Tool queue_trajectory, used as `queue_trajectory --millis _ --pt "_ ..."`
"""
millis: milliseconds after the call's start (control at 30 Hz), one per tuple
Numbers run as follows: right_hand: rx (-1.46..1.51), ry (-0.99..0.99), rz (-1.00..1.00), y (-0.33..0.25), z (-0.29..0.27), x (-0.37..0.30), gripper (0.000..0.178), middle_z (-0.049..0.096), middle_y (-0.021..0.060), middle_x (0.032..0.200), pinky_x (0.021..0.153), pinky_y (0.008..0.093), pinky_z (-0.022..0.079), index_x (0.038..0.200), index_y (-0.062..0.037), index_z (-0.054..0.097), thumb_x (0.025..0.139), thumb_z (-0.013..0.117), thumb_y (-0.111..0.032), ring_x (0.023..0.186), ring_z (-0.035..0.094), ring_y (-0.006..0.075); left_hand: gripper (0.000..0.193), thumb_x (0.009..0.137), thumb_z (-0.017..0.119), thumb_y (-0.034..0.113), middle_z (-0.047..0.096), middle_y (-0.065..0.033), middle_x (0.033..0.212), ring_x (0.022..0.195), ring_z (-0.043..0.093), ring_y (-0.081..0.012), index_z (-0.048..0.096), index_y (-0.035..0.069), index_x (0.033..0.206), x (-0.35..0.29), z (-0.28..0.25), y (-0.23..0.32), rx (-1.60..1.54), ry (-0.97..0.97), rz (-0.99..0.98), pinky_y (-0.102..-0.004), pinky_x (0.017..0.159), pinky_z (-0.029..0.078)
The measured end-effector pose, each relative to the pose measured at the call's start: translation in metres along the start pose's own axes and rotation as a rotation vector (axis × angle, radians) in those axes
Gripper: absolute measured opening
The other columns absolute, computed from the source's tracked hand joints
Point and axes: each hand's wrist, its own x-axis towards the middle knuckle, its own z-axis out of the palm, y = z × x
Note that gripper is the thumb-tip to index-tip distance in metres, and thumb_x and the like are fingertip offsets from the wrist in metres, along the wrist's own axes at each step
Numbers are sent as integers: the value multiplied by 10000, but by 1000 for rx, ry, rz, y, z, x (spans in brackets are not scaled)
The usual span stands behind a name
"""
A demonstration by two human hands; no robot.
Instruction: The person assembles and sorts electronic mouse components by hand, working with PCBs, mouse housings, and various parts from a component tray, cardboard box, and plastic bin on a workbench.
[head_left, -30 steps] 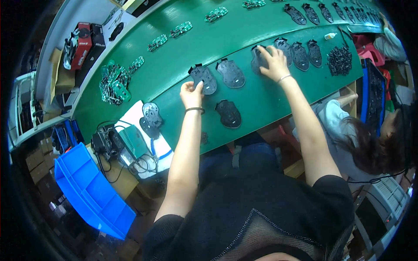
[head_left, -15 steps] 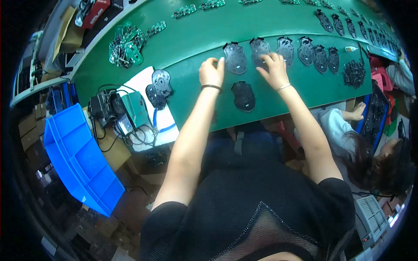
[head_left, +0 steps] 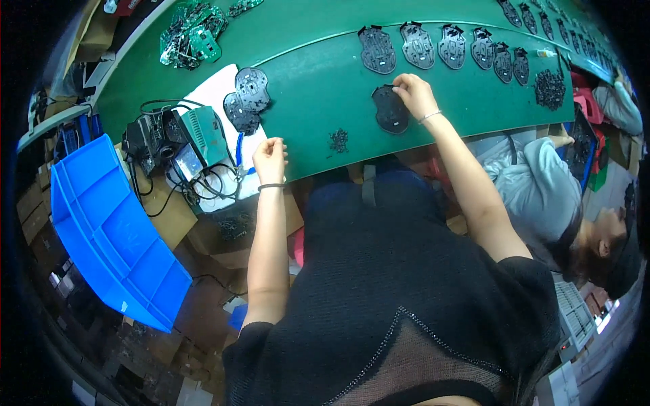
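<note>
I am looking down over a green belt (head_left: 318, 74) that is curving across the top of the view, and both of my bare arms are reaching up to it from the lower edge. My right hand (head_left: 414, 95) is stretching furthest, the forearm running up and left from the shoulder with a thin bracelet at the wrist; its fingers are bending down and closing on the upper right edge of a black moulded plate (head_left: 390, 110), which is lying flat on the belt by itself, just below a row of similar black plates (head_left: 440, 47) lined up along the far side. My left hand (head_left: 270, 158) is hanging back at the near edge of the belt, forearm almost straight up the frame, a dark band round the wrist; the fingers are curling loosely inward and I cannot tell whether they are pinching anything. It is sitting just right of a white sheet (head_left: 210, 91) carrying a small stack of black plates (head_left: 247, 100), and a little left of a small heap of dark screws (head_left: 338, 140). A green-cased soldering station (head_left: 203, 132) with tangled cables is standing beside the sheet, and a blue plastic bin (head_left: 108, 230) is tilting below it. Another person (head_left: 542, 196) in grey is sitting at my right.
</note>
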Motion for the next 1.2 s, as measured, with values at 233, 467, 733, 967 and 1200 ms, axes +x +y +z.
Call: queue_trajectory --millis 233,467,733,967,1200 --pt "-80 64 -119 8 -1 -3 53 569 132 807 687 353 460 817 -41 568 774 550 -65 774 573 301 118 853 561 161 602 -22 731 567 532 -70 606 53 868 5 -30 -14 -104 71 -18 -189 446 421" --pt "-141 42 -123 -13 -2 -7 142 538 122 812 669 341 451 880 -53 535 759 601 -84 756 559 291 211 791 600 190 622 -80 724 624 598 -165 592 4 890 57 -22 11 294 266 486 -287 556 463" --pt "-179 126 -181 -8 -27 -9 154 566 133 803 710 350 451 866 -34 561 724 618 -48 785 563 294 574 646 742 382 506 -171 1094 1007 530 -308 517 23 1033 96 -13 73 785 354 137 -405 829 461" --pt "-117 -290 -311 -83 58 -33 86 583 116 792 736 387 450 806 -59 600 738 571 -102 830 559 294 387 617 742 175 597 -123 768 727 599 -261 514 6 880 109 -21 76 392 290 273 -346 683 484" --pt "-249 -303 -317 -113 78 -46 138 548 92 822 733 379 451 788 -65 581 700 638 -155 861 527 281 320 772 566 20 593 -27 972 842 580 -188 510 111 1074 69 -40 43 -958 -226 -112 -314 612 453"
